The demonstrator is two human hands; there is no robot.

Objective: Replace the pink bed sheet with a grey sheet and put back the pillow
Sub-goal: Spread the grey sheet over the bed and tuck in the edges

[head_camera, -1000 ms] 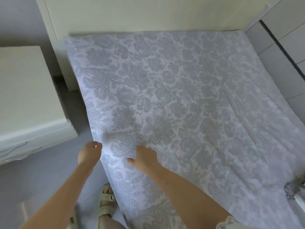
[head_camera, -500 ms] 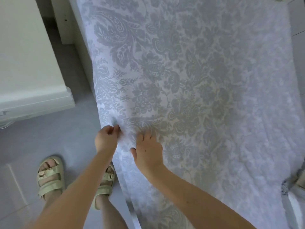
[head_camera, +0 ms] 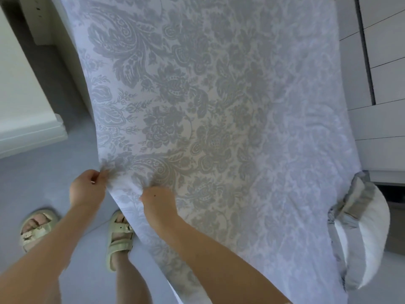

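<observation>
With left hand (head_camera: 87,189) pinching and right hand (head_camera: 158,201) gripping the grey sheet (head_camera: 219,106) at the bed's (head_camera: 70,58) side edge, spreading seems underway; next it needs tugging taut and smoothing.

white nightstand (head_camera: 20,99), beige sandals (head_camera: 120,236), grey floor (head_camera: 50,172)

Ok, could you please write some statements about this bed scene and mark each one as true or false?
1. The left grip pinches the edge of the grey sheet. True.
2. The right grip is lifted clear of the sheet. False: it holds the fabric close beside the left grip.
3. The pillow lies in the middle of the sheet. False: it sits off the sheet's right edge, low in the view.
4. The person wears sandals. True.
</observation>
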